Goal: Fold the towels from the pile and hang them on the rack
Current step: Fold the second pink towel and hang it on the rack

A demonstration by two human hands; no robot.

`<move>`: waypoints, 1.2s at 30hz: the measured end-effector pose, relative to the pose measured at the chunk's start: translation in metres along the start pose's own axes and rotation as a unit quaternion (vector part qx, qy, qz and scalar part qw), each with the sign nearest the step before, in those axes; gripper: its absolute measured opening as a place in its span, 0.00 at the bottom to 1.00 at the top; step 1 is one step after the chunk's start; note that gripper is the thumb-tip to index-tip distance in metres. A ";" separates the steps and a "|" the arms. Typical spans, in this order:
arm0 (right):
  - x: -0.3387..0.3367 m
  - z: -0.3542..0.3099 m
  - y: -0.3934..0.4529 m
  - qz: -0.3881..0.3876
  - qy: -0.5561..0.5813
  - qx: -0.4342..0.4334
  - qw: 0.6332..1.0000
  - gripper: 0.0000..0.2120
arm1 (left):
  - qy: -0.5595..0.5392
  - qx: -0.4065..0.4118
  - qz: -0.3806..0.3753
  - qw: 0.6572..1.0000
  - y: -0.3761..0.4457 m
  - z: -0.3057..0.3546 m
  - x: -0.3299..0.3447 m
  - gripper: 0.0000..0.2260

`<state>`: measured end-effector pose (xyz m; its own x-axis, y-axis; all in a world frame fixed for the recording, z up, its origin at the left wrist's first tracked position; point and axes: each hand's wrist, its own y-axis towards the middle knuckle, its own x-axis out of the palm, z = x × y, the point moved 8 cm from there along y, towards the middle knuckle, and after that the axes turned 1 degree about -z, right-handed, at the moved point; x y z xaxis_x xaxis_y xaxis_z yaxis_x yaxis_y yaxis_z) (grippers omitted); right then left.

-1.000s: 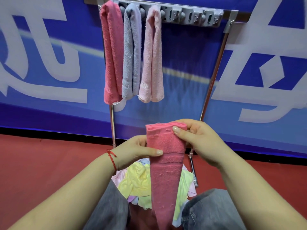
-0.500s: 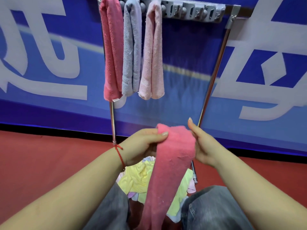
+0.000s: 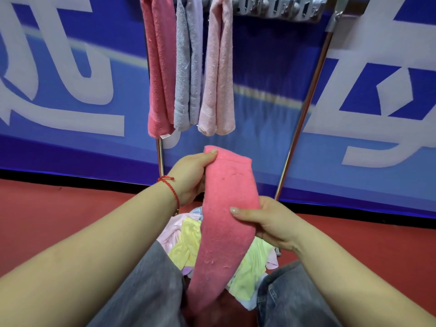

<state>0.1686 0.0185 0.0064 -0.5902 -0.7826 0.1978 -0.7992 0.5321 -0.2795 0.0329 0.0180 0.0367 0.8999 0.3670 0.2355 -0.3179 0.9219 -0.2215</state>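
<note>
I hold a folded coral-pink towel [image 3: 224, 223] as a long strip in front of me. My left hand [image 3: 191, 178] grips its top left corner, thumb on the upper edge. My right hand [image 3: 271, 223] holds the strip at its middle from the right, thumb across the front. The lower end hangs down between my knees. Below lies the pile of towels [image 3: 186, 244], yellow, pink and pale green, partly hidden by the strip. The rack [image 3: 278, 8] stands ahead with three towels hung on its left part: a coral-pink towel [image 3: 160, 72], a grey-lilac towel [image 3: 188, 67] and a pale pink towel [image 3: 219, 74].
The rack's grey clip bar has free slots to the right of the pale pink towel. Its two metal legs [image 3: 304, 109] slope down to the red floor [image 3: 59, 215]. A blue banner wall [image 3: 70, 90] with white characters stands right behind. My knees in grey jeans [image 3: 151, 286] flank the pile.
My right hand has slid from the towel's top edge down to its middle. My left hand keeps the top corner and has lifted it slightly. The view has moved closer to the rack.
</note>
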 end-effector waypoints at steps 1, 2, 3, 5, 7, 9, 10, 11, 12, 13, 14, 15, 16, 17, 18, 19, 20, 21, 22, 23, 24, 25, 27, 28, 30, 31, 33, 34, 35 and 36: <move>0.000 -0.005 0.000 0.008 0.004 -0.008 1.000 0.14 | -0.020 -0.017 0.003 1.000 -0.001 -0.005 0.000 0.12; 0.000 -0.011 -0.001 0.015 0.009 -0.017 1.000 0.14 | -0.046 -0.042 -0.007 0.998 -0.003 -0.011 0.003 0.14; -0.001 -0.016 -0.001 0.023 0.016 -0.025 0.999 0.14 | -0.071 -0.069 -0.032 0.995 -0.005 -0.018 0.007 0.17; -0.002 -0.028 0.001 0.036 0.027 -0.042 0.998 0.14 | -0.094 -0.100 -0.103 0.985 -0.011 -0.033 0.018 0.24; -0.008 -0.039 0.002 0.049 0.039 -0.059 0.996 0.13 | -0.097 -0.107 -0.159 0.977 -0.016 -0.046 0.027 0.28; -0.015 -0.048 0.004 0.058 0.056 -0.064 0.995 0.08 | -0.088 -0.111 -0.190 0.972 -0.021 -0.057 0.032 0.30; -0.019 -0.051 0.004 0.062 0.066 -0.066 0.994 0.07 | -0.080 -0.109 -0.199 0.971 -0.023 -0.061 0.033 0.29; -0.024 -0.055 0.005 0.067 0.078 -0.066 0.992 0.07 | -0.068 -0.101 -0.206 0.971 -0.023 -0.065 0.034 0.27; -0.029 -0.058 0.005 0.075 0.092 -0.069 0.990 0.07 | -0.056 -0.089 -0.213 0.971 -0.025 -0.067 0.035 0.23; -0.035 -0.060 0.006 0.084 0.104 -0.073 0.988 0.07 | -0.030 -0.073 -0.217 0.973 -0.026 -0.068 0.034 0.17; -0.040 -0.061 0.006 0.096 0.112 -0.076 0.986 0.07 | 0.016 -0.057 -0.219 0.974 -0.026 -0.069 0.033 0.11; -0.046 -0.062 0.007 0.107 0.118 -0.077 0.984 0.07 | 0.072 -0.044 -0.225 0.971 -0.027 -0.071 0.033 0.07; -0.049 -0.063 0.007 0.117 0.123 -0.077 0.982 0.07 | 0.115 -0.037 -0.232 0.965 -0.029 -0.074 0.034 0.05; -0.053 -0.061 0.008 0.126 0.128 -0.076 0.981 0.06 | 0.137 -0.033 -0.237 0.961 -0.031 -0.075 0.035 0.06; -0.056 -0.058 0.010 0.137 0.131 -0.072 0.979 0.06 | 0.142 -0.032 -0.241 0.960 -0.033 -0.076 0.037 0.07; -0.058 -0.053 0.010 0.151 0.136 -0.062 0.977 0.06 | 0.136 -0.028 -0.244 0.960 -0.034 -0.075 0.040 0.06; -0.059 -0.047 0.011 0.165 0.142 -0.047 0.975 0.07 | 0.124 -0.024 -0.248 0.960 -0.036 -0.074 0.043 0.05; -0.060 -0.039 0.012 0.177 0.154 -0.031 0.972 0.10 | 0.107 -0.022 -0.249 0.962 -0.037 -0.071 0.046 0.04; -0.060 -0.032 0.013 0.187 0.164 -0.014 0.969 0.15 | 0.081 -0.024 -0.248 0.965 -0.039 -0.068 0.049 0.04; -0.059 -0.025 0.013 0.187 0.169 -0.002 0.968 0.20 | 0.048 -0.028 -0.241 0.969 -0.038 -0.066 0.051 0.04; -0.056 -0.020 0.013 0.180 0.171 0.009 0.969 0.23 | 0.008 -0.034 -0.230 0.972 -0.037 -0.063 0.052 0.05; -0.051 -0.015 0.013 0.163 0.174 0.024 0.971 0.27 | -0.031 -0.043 -0.219 0.974 -0.036 -0.059 0.052 0.07; -0.043 -0.002 0.013 0.117 0.182 0.058 0.975 0.33 | -0.090 -0.058 -0.208 0.972 -0.035 -0.053 0.052 0.11; -0.039 0.004 0.013 0.099 0.184 0.070 0.975 0.35 | -0.107 -0.061 -0.205 0.971 -0.035 -0.051 0.051 0.11; -0.032 0.012 0.013 0.068 0.191 0.072 0.977 0.36 | -0.131 -0.061 -0.185 0.972 -0.032 -0.044 0.045 0.11; -0.028 0.014 0.012 0.060 0.192 0.068 0.977 0.36 | -0.142 -0.054 -0.175 0.973 -0.030 -0.040 0.042 0.11; -0.024 0.015 0.011 0.048 0.184 0.059 0.980 0.35 | -0.163 -0.041 -0.149 0.974 -0.026 -0.034 0.034 0.12; -0.022 0.015 0.010 0.037 0.185 0.057 0.980 0.35 | -0.169 -0.034 -0.136 0.975 -0.025 -0.031 0.030 0.12; -0.019 0.011 0.007 0.025 0.188 0.053 0.980 0.33 | -0.174 -0.027 -0.125 0.977 -0.022 -0.030 0.027 0.12; -0.018 0.007 0.006 0.018 0.180 0.047 0.982 0.30 | -0.174 -0.021 -0.116 0.978 -0.020 -0.029 0.024 0.12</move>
<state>0.1751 0.0330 -0.0056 -0.6330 -0.5908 0.5003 -0.7734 0.5117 -0.3742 0.0692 0.0043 0.0194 0.7882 0.1752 0.5899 -0.0984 0.9822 -0.1602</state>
